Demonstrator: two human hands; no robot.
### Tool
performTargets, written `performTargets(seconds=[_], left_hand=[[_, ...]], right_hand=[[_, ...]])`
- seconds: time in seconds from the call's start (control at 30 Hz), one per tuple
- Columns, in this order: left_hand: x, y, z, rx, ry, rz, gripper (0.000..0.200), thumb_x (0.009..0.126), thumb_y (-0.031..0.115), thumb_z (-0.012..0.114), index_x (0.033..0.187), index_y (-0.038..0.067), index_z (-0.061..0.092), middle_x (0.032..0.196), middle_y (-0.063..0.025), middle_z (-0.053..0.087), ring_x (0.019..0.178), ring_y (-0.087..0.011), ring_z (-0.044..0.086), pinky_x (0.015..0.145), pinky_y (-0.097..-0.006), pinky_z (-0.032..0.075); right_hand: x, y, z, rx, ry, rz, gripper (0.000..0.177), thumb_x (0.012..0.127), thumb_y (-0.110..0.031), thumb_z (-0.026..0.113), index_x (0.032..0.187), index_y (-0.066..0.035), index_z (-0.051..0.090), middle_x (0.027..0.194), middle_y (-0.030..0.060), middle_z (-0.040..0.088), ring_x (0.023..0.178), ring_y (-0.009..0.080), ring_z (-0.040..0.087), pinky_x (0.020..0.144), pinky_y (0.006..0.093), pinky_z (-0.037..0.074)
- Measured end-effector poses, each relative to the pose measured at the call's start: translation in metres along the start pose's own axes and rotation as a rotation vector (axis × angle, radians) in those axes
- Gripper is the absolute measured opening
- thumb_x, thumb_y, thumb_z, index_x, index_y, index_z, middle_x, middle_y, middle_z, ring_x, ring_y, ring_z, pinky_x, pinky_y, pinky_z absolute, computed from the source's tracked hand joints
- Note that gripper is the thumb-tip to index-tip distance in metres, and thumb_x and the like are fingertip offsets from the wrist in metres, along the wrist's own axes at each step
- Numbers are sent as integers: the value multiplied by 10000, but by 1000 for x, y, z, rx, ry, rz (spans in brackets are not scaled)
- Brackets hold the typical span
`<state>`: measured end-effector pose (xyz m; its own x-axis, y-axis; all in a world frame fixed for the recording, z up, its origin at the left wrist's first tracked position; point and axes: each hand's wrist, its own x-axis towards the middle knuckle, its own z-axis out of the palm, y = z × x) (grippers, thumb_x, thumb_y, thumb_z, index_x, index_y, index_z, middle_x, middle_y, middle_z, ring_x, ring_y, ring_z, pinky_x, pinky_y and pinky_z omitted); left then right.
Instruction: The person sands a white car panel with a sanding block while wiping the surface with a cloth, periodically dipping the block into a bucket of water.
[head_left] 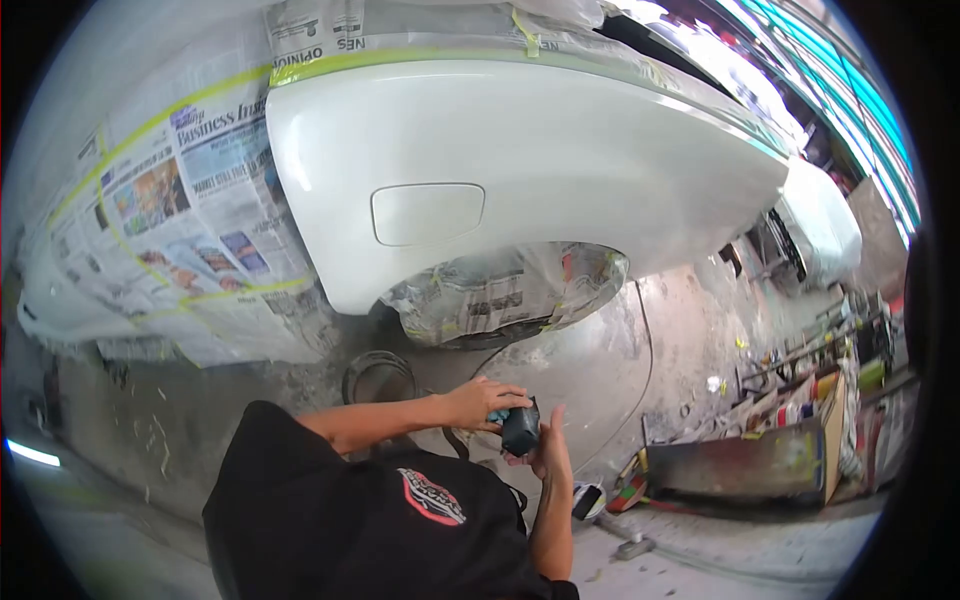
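A dark cylindrical cup-like object (pixel 521 432) is held in front of my chest, with a small teal part showing at its upper left. Curled over its top and left side are the fingers of my left hand (pixel 480 403). My right hand (pixel 546 450) supports it from the right and below, thumb pointing up; its other fingers are partly hidden. Beyond my hands stands a white car body panel (pixel 560 150) with a closed fuel flap (pixel 428 214). Newspaper covers the wheel (pixel 500 295) under the arch.
Taped newspaper (pixel 220 190) masks the car's left part. A coiled hose (pixel 379 378) lies on the concrete floor (pixel 590 345), and a thin cable (pixel 648 350) runs across it. On the right are a box-like bin (pixel 740 470) with clutter and a detached white panel (pixel 822 220).
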<state>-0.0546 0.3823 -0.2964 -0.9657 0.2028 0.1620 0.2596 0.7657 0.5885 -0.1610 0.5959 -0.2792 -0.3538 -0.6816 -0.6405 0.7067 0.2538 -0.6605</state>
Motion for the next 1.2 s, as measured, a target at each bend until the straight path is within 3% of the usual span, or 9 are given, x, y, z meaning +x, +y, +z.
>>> performTargets(seconds=[0.17, 0.27, 0.3, 0.43, 0.73, 0.87, 0.97, 1.03, 1.2], left_hand=[[62, 40, 20, -457, 270, -222, 672, 849, 302, 839, 1445, 125, 582, 1412, -122, 621, 1182, -249, 657, 993, -414, 500], [92, 61, 15, -712, 561, -363, 576, 863, 409, 856, 1259, 33, 675, 1088, -96, 724, 1046, -232, 679, 931, -363, 506], [97, 64, 10, -828, 452, -569, 585, 891, 449, 825, 1278, 35, 682, 1077, -81, 729, 1019, -186, 651, 954, -371, 498], [122, 47, 18, -849, 488, -515, 597, 920, 512, 769, 1282, 40, 709, 1121, -95, 743, 1051, -173, 650, 964, -349, 491], [247, 20, 0, -1038, 357, -506, 595, 959, 526, 716, 1269, 18, 720, 1135, -120, 752, 1079, -170, 650, 967, -349, 501], [323, -3, 21, -1047, 367, -488, 642, 948, 543, 719, 1267, -14, 704, 1167, -176, 746, 1066, -224, 688, 961, -355, 517], [353, -8, 14, -1007, 336, -550, 675, 912, 526, 766, 1289, -26, 676, 1209, -218, 724, 1128, -288, 685, 992, -369, 512], [359, -14, 15, -726, 516, -456, 580, 914, 456, 772, 1293, 27, 678, 1174, -167, 717, 1123, -281, 676, 986, -391, 508], [369, -36, -48, -279, 1038, -353, 359, 906, 229, 786, 1227, 93, 701, 1199, -120, 672, 1174, -285, 635, 1000, -418, 498]], right_hand=[[-16, -34, -92, -341, 32, -8, 858, 1028, -746, 346, 1440, -13, 517, 1015, 167, 681, 941, 281, 686, 711, 429, 577], [-14, -74, -92, -1052, 245, -754, 692, 1018, -550, 598, 1404, 19, 517, 904, 113, 668, 823, 229, 691, 727, 343, 558], [-25, -96, -79, -990, 226, -647, 655, 946, -364, 759, 1383, 54, 506, 1133, 195, 650, 1056, 300, 661, 920, 423, 522], [-3, -134, -67, -780, -79, -767, 753, 881, -233, 836, 1450, 32, 419, 1245, 197, 621, 1181, 294, 631, 1008, 407, 498], [50, -227, -144, -814, -108, -691, 778, 944, -95, 763, 1585, -36, 326, 1180, 131, 619, 1001, 193, 656, 830, 315, 551], [64, -275, -191, -861, -41, -718, 716, 925, 38, 707, 1561, 19, 379, 1465, 205, 551, 1265, 248, 600, 1037, 347, 504], [72, -307, -207, -821, 74, -750, 668, 951, 0, 675, 1562, -16, 406, 1279, 141, 607, 1060, 188, 621, 896, 311, 519], [88, -322, -225, -750, 179, -831, 618, 983, -75, 641, 1561, -48, 423, 1117, 87, 613, 873, 137, 585, 762, 281, 502], [123, -365, -252, -511, 185, -836, 548, 1037, -204, 657, 1505, -21, 439, 1177, 84, 608, 990, 148, 580, 835, 290, 501]])
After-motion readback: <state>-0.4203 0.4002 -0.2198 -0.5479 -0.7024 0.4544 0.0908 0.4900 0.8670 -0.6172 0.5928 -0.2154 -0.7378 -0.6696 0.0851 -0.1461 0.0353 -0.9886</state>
